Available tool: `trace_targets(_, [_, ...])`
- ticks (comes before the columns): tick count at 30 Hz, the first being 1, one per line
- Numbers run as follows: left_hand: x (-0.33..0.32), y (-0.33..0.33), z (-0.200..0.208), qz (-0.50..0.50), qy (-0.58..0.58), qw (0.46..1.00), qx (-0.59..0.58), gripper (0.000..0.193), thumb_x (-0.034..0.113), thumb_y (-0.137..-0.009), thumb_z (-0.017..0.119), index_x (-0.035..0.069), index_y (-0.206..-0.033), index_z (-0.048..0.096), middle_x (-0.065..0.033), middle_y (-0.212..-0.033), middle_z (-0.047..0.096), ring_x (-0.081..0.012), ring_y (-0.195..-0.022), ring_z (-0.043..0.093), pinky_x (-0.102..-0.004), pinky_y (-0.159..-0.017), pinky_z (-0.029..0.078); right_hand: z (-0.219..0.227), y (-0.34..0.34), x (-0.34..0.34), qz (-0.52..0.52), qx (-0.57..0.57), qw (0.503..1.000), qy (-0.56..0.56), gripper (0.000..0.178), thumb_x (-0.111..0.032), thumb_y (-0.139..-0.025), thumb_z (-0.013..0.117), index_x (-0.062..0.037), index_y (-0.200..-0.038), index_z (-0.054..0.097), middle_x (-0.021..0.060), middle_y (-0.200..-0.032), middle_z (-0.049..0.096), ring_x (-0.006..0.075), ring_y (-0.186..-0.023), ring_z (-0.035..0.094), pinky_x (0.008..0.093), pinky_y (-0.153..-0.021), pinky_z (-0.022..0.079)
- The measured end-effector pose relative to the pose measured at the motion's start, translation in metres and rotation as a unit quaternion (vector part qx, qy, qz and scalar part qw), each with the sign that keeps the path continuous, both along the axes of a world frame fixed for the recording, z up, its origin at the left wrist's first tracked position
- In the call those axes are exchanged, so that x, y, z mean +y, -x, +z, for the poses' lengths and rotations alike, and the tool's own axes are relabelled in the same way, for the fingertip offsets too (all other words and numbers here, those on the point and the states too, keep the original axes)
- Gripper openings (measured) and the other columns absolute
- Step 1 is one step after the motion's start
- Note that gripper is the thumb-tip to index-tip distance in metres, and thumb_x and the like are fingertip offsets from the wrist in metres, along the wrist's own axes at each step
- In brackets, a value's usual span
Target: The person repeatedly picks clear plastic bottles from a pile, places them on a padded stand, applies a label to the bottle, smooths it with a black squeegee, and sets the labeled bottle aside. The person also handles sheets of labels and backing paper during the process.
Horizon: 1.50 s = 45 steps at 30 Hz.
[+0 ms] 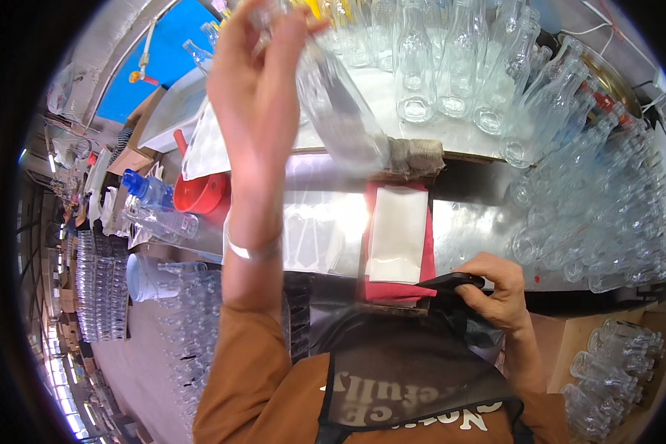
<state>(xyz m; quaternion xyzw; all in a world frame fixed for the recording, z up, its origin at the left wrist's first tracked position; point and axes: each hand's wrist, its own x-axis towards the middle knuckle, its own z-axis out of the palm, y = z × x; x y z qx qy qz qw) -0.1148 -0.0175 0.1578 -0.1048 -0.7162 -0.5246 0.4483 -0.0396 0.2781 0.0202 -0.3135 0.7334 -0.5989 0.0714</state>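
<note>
My left hand [255, 111] is raised at the top, fingers closed around the neck of a clear glass bottle [340, 111]. The bottle slants down to the right, its lower end blurred beside a grey cloth-wrapped block [416, 157]. My right hand [498, 291] grips a flat black-handled tool [451, 281]; its exact kind is unclear. The tool's tip reaches the near right corner of a red pad [399, 291]. On the pad lies a folded white cloth or paper [398, 229]. Left of the pad, a translucent sheet [311, 233] lies on the metal worktop [470, 229].
Clear glass bottles [414, 74] stand along the back, with many more [592, 200] crowding the right. A red dipper [200, 194] and a blue-topped plastic bottle [152, 191] are at left, above a white bucket [146, 277]. A cardboard box [551, 340] holds bottles at lower right.
</note>
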Motion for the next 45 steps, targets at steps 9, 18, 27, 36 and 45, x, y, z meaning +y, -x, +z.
trace_targets(9, [-0.091, 0.173, -0.05, 0.182, 0.111, 0.971, -0.105, 0.046, 0.02, -0.093, 0.069, -0.001, -0.132, 0.057, -0.0134, -0.107, 0.07, -0.0208, -0.09, 0.069, -0.033, -0.083, 0.054, -0.019, 0.01, -0.004, -0.019, 0.029, 0.999, -0.021, 0.017, -0.003, -0.077, 0.075, -0.0016, -0.094, 0.073, 0.0111, -0.076, 0.068, 0.0209, -0.062, 0.065, 0.0302, -0.057, 0.049])
trace_targets(18, [-0.084, 0.2, -0.041, 0.289, 0.232, 0.922, 0.115, 0.061, 0.016, -0.087, 0.072, -0.005, -0.139, 0.047, -0.0232, -0.132, 0.056, -0.0359, -0.124, 0.055, -0.0419, -0.105, 0.044, -0.029, 0.025, -0.009, -0.029, -0.021, 0.998, -0.044, 0.016, -0.006, -0.078, 0.075, -0.0007, -0.093, 0.074, 0.0095, -0.077, 0.069, 0.0188, -0.065, 0.062, 0.0293, -0.061, 0.048])
trace_targets(27, [-0.063, 0.296, -0.044, 0.33, 0.162, 0.925, -0.099, 0.048, 0.013, -0.088, 0.065, -0.004, -0.131, 0.054, -0.0247, -0.111, 0.064, -0.0412, -0.106, 0.06, -0.0434, -0.093, 0.048, -0.027, 0.028, -0.011, -0.015, 0.021, 0.999, -0.035, 0.019, -0.007, -0.078, 0.076, -0.0043, -0.097, 0.073, 0.0107, -0.079, 0.069, 0.0235, -0.067, 0.065, 0.0328, -0.057, 0.051])
trace_targets(36, [-0.049, 0.257, -0.028, 0.317, 0.153, 0.932, 0.091, 0.036, 0.01, -0.087, 0.067, -0.004, -0.12, 0.061, -0.0205, -0.104, 0.071, -0.0334, -0.089, 0.067, -0.0433, -0.081, 0.051, -0.028, 0.008, 0.001, -0.017, 0.04, 0.998, -0.037, 0.02, -0.007, -0.08, 0.075, -0.0044, -0.099, 0.073, 0.0113, -0.081, 0.068, 0.0246, -0.068, 0.066, 0.0334, -0.06, 0.052])
trace_targets(45, [0.004, 0.082, 0.099, 0.161, 0.185, 0.929, 0.277, 0.035, 0.01, -0.095, 0.066, -0.003, -0.128, 0.06, -0.0156, -0.089, 0.073, -0.0175, -0.079, 0.069, -0.0297, -0.07, 0.055, 0.003, -0.009, -0.005, -0.047, -0.072, 0.996, -0.016, 0.024, 0.0, -0.088, 0.059, 0.001, -0.11, 0.067, 0.0115, -0.104, 0.067, 0.0191, -0.099, 0.063, 0.03, -0.089, 0.048])
